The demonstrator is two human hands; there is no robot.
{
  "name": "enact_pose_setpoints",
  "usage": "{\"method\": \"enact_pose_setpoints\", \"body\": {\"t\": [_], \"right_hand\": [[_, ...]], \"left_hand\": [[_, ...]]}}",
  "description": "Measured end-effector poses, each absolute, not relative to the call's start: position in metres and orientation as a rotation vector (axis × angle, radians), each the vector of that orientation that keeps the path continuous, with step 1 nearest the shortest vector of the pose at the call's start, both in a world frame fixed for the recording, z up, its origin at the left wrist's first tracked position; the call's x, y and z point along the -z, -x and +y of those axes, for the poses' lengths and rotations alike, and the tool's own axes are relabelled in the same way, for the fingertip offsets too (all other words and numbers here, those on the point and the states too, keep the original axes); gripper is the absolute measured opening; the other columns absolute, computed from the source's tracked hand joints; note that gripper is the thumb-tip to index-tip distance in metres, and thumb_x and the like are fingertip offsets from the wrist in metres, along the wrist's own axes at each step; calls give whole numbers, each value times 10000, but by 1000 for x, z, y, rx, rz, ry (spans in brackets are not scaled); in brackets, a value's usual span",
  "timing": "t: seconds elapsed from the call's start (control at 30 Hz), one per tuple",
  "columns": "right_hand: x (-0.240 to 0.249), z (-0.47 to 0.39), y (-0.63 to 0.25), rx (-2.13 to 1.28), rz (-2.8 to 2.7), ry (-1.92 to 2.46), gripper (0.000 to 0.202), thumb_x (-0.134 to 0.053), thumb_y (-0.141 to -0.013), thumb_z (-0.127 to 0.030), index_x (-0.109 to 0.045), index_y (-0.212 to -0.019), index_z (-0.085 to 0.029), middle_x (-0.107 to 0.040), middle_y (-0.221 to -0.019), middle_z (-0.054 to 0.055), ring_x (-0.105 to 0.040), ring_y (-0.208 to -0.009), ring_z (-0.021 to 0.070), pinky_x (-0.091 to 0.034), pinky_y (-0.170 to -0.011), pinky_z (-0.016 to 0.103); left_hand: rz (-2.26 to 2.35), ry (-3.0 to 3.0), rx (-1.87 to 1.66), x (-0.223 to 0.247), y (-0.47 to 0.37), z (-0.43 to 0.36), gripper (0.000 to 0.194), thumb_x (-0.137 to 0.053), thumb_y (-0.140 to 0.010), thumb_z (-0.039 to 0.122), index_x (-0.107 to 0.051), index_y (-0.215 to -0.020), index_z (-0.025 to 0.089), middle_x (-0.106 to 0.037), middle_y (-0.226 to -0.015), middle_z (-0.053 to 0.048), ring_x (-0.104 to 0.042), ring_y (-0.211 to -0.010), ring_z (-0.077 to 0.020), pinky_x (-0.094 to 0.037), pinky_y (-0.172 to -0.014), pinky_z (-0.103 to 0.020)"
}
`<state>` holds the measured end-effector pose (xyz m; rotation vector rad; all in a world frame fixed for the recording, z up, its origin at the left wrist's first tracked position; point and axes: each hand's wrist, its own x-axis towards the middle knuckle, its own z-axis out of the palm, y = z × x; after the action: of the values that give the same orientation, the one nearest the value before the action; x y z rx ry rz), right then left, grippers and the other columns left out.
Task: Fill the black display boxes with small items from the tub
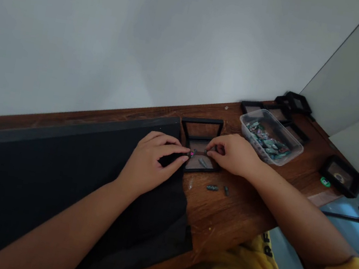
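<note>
Evidently the work centres on a slim black hinged display frame [194, 169], which stands open on the table between the person's hands, its lid [202, 121] raised at twelve o'clock and its lower half lined with greyish film [198, 146]. A pointed grey-green piece [203, 162] lies inside near the six o'clock rim. From nine o'clock comes the left hand [148, 160], thumb and forefinger nearly together at a pink-marked piece [192, 153]; whether they grip it or only touch it cannot be told. The right hand [234, 154], at three o'clock, pinches a tiny dark piece [206, 152] between thumb and forefinger. At two o'clock a clear plastic tub [293, 154] holds many greenish and pinkish pieces [266, 139], with more black frames [297, 103] beyond it. At three o'clock, farther off, another black frame [352, 182] shows a round gold-toned item [339, 177]. Two small greenish pieces [212, 188] rest at five o'clock on the dark wood-grain table [238, 213]; a black mat [56, 169] stretches towards nine. A pale wall [112, 40] rises at twelve.
</note>
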<state>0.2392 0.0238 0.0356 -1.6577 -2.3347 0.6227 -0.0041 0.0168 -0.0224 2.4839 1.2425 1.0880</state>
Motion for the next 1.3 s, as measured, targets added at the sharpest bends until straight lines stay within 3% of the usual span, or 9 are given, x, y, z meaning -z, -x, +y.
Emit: {"method": "enact_pose_setpoints", "body": {"t": [0.4,0.73,0.9,1.17,1.3], "right_hand": [[-34,27,-237,-585,-2327,1694,175,-725,-939,-276,-850,-1046,-216,-723,-764,26,-583,-679,155,-368,-658,294],[-37,26,-240,-585,-2296,1698,78,-746,-910,-253,-787,-880,-193,-692,-745,10,-554,-673,140,-325,-639,289],[-35,26,-240,-516,-2270,1729,77,-727,-912,-261,-767,-895,-197,-708,-752,17,-575,-699,158,-322,-639,292],[-35,21,-232,-337,-2322,1836,119,-702,-923,-273,-806,-931,-215,-784,-888,53,-692,-920,235,-383,-716,310],[-40,16,-227,-368,-2340,1848,141,-718,-920,-291,-842,-938,-227,-805,-909,47,-707,-908,232,-399,-713,310]], "left_hand": [[1237,-2497,-983,31,1,18,243,-628,-979,416,-845,-1054,338,-792,-1127,-69,-647,-1132,-338,-540,-1022,-555],[1252,-2511,-945,33,2,18,313,-606,-998,449,-796,-1200,303,-765,-1285,-98,-617,-1284,-385,-498,-1112,-648],[1211,-2509,-954,33,2,18,308,-591,-1011,465,-794,-1184,312,-782,-1297,-68,-625,-1324,-363,-471,-1160,-644],[1234,-2493,-864,30,2,17,362,-560,-1017,486,-812,-1161,270,-803,-1271,-67,-628,-1336,-366,-474,-1160,-644],[1229,-2495,-815,27,2,15,405,-537,-1026,495,-814,-1175,240,-801,-1277,-71,-618,-1349,-361,-466,-1179,-622]]}}
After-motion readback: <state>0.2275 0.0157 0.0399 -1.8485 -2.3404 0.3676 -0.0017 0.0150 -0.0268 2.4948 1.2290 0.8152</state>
